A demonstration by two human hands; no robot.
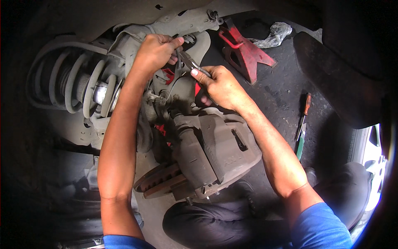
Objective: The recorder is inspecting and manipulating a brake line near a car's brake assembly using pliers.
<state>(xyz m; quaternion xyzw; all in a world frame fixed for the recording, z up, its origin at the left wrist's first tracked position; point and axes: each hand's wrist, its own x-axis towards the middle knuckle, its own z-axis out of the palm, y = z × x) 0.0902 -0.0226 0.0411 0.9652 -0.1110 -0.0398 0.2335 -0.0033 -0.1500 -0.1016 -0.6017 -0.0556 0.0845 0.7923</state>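
Note:
My right hand (222,86) grips the handles of grey pliers (188,61), whose jaws point up-left into the wheel hub area. My left hand (155,50) rests on the metal knuckle (132,39) just left of the plier jaws, fingers curled around a part there. Below both hands hangs a dusty grey brake caliper (219,149) over the edge of a rusty brake disc (159,180). What the jaws pinch is hidden by my fingers.
A coil spring and strut (78,83) sit at the left. A red jack stand (244,50) stands on the dark floor behind, with a crumpled rag (273,35) beyond. A screwdriver with an orange handle (304,114) lies at the right. My knees are below.

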